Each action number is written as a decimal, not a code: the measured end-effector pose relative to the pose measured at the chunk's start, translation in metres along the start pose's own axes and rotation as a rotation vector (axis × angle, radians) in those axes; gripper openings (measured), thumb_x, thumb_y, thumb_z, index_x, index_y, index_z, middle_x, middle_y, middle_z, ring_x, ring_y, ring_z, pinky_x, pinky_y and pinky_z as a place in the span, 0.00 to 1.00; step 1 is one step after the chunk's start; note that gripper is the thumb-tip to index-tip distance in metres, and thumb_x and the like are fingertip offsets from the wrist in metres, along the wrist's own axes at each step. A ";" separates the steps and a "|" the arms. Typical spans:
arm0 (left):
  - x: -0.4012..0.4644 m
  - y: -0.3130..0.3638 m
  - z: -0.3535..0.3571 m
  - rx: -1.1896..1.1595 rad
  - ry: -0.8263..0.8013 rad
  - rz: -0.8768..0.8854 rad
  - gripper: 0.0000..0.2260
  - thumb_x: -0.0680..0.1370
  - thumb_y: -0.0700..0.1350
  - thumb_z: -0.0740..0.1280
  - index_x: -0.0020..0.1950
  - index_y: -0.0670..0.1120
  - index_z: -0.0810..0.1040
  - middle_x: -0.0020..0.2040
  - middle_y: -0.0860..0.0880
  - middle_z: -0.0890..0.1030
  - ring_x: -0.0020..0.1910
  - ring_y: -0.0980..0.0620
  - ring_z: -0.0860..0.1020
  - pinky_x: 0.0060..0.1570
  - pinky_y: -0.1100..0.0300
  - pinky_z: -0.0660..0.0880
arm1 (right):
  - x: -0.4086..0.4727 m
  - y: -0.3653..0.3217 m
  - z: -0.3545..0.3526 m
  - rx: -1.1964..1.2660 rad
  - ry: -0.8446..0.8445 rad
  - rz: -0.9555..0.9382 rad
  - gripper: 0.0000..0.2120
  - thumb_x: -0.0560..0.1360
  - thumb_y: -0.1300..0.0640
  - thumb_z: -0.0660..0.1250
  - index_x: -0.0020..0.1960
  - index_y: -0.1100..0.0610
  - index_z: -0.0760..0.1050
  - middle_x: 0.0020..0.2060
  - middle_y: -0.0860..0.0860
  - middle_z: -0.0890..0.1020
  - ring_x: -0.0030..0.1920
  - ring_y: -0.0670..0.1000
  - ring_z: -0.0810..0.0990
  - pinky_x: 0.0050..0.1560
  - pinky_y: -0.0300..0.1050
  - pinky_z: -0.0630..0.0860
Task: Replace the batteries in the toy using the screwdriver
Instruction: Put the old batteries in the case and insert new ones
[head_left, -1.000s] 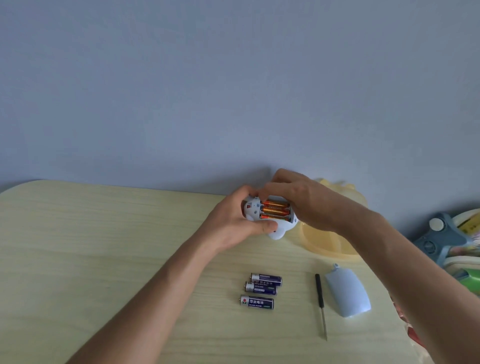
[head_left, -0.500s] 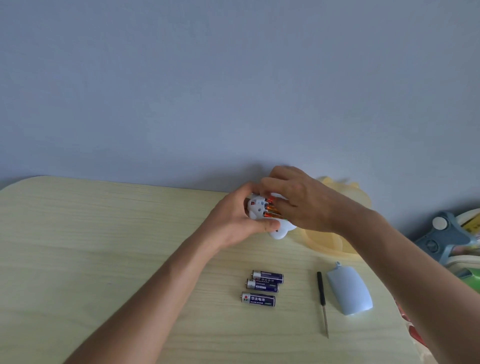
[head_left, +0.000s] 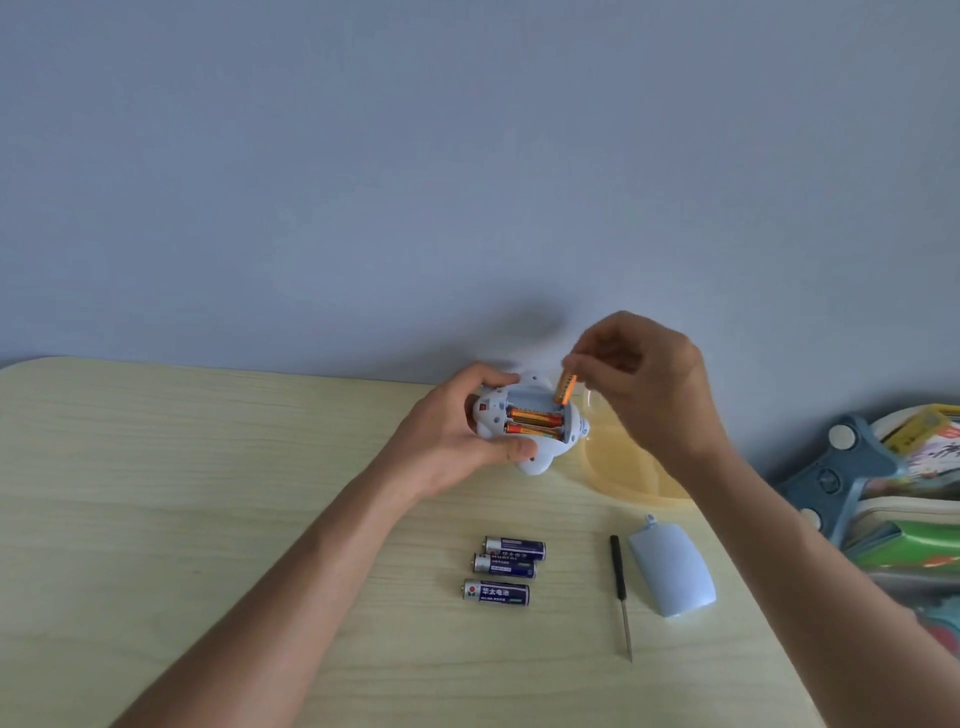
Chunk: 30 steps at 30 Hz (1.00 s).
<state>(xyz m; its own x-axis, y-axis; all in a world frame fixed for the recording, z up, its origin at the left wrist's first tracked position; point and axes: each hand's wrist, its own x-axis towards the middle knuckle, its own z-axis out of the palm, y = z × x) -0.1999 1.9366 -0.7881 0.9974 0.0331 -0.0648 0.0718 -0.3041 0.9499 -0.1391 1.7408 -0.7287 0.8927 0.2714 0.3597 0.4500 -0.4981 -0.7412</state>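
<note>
My left hand (head_left: 452, 441) grips a small pale blue toy (head_left: 540, 457) above the table, its battery bay facing up. Two orange batteries (head_left: 532, 422) lie side by side in the bay. My right hand (head_left: 644, 384) pinches a third orange battery (head_left: 566, 388) just above the bay's right end, tilted nearly upright. Three blue batteries (head_left: 506, 569) lie in a row on the table below the toy. To their right a black-handled screwdriver (head_left: 621, 592) lies pointing toward me. The pale blue battery cover (head_left: 672, 569) rests beside it.
A translucent yellow dish (head_left: 623, 467) sits behind the toy near the wall. Toys and boxes (head_left: 893, 488) are piled past the table's right edge. The light wooden table (head_left: 182, 493) curves away at its far left corner.
My right hand has lifted one orange battery out of the toy's bay and raised it up and to the right. The left hand keeps its hold on the toy.
</note>
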 end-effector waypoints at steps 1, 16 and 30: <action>0.000 0.000 0.000 0.005 -0.001 0.002 0.29 0.65 0.48 0.84 0.63 0.58 0.77 0.49 0.59 0.84 0.43 0.65 0.83 0.45 0.68 0.74 | -0.004 0.003 -0.007 -0.015 0.034 0.067 0.05 0.71 0.60 0.76 0.41 0.55 0.80 0.35 0.48 0.85 0.36 0.45 0.84 0.41 0.39 0.80; 0.001 -0.004 -0.003 0.046 0.007 0.035 0.26 0.66 0.49 0.84 0.59 0.58 0.77 0.57 0.57 0.85 0.53 0.57 0.84 0.61 0.48 0.79 | -0.040 0.030 -0.019 -0.371 -0.073 0.369 0.06 0.72 0.51 0.75 0.39 0.50 0.80 0.38 0.45 0.83 0.43 0.46 0.82 0.41 0.43 0.78; 0.000 -0.001 -0.005 0.120 0.049 0.083 0.29 0.67 0.53 0.82 0.65 0.52 0.77 0.56 0.57 0.84 0.51 0.61 0.83 0.48 0.70 0.75 | -0.047 0.013 0.007 -0.517 -0.011 -0.079 0.33 0.67 0.28 0.64 0.61 0.50 0.79 0.50 0.45 0.83 0.54 0.53 0.75 0.57 0.50 0.72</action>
<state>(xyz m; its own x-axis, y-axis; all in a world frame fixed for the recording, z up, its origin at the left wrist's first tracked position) -0.2005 1.9417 -0.7876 0.9983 0.0492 0.0302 -0.0068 -0.4191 0.9079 -0.1758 1.7269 -0.7591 0.8564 0.3322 0.3954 0.4710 -0.8164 -0.3342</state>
